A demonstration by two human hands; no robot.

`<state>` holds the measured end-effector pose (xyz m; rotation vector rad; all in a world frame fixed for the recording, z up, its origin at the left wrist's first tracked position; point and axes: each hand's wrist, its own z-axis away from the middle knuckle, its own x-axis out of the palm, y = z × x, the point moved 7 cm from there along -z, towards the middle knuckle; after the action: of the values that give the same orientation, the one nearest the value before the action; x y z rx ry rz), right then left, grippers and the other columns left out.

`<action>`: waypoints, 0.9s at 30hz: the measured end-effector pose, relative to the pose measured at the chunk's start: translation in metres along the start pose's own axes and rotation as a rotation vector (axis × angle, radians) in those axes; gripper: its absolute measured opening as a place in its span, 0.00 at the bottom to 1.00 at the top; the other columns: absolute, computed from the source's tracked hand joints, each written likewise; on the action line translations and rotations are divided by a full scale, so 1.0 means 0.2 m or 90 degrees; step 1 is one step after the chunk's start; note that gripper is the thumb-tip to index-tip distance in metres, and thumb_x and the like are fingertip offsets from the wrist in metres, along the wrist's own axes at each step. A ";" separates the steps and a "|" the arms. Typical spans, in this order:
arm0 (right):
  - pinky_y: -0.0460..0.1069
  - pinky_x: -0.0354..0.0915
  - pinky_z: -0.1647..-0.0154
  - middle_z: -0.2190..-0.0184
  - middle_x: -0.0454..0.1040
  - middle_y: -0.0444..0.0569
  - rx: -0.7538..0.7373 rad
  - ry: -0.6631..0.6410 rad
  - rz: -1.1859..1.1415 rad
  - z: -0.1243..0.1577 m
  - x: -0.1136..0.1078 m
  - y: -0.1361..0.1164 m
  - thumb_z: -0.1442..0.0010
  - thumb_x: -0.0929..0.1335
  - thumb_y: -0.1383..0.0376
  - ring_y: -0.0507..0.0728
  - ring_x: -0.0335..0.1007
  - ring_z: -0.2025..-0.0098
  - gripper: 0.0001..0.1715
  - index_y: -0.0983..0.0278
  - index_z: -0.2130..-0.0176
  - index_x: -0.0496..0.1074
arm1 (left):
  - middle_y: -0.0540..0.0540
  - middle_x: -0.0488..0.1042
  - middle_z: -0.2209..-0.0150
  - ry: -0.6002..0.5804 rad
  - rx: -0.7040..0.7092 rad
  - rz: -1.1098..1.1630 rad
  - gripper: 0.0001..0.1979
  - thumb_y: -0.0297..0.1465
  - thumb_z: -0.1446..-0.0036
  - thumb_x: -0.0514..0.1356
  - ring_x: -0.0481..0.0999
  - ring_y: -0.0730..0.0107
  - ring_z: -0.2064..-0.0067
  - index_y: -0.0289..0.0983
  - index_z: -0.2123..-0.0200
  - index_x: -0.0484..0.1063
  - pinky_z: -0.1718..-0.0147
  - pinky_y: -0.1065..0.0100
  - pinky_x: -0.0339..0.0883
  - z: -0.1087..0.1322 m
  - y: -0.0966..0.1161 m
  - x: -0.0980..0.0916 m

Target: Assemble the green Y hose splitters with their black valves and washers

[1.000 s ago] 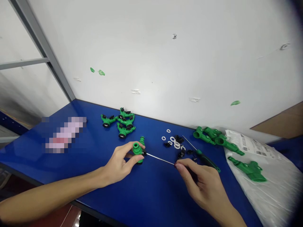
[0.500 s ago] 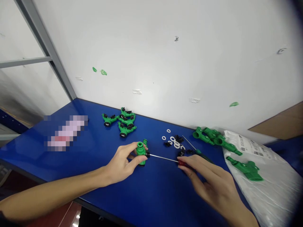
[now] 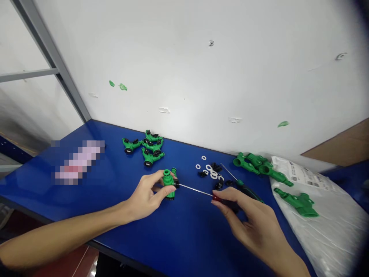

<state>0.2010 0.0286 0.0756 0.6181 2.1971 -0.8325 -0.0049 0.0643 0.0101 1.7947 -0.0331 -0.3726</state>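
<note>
My left hand is closed around a green Y-shaped hose connector, held above the blue table with one round end facing up. A black piece sits on its right side. My right hand grips the red handle of a screwdriver between thumb and fingers. Its metal shaft runs left, and the tip meets the black piece; the exact contact is too small to make out. Most of the handle is hidden by my fingers.
Several green connectors with black valves lie at the back left. White rings and small black parts are scattered right of centre, near a second screwdriver. Bare green connector bodies lie by and on a white plastic bag.
The whole view has shifted slightly. Both hands keep their hold, and the screwdriver still points at the black piece on the connector.
</note>
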 end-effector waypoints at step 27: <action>0.46 0.70 0.68 0.68 0.76 0.48 -0.019 -0.031 -0.042 -0.02 0.00 0.00 0.36 0.66 0.69 0.53 0.75 0.69 0.07 0.61 0.56 0.70 | 0.42 0.77 0.62 -0.001 -0.005 0.016 0.13 0.36 0.39 0.59 0.76 0.64 0.65 0.34 0.55 0.72 0.67 0.68 0.72 -0.01 -0.01 0.00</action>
<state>0.1999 0.0317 0.0766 0.5083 2.1913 -0.8381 -0.0055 0.0677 0.0084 1.7846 -0.0557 -0.3554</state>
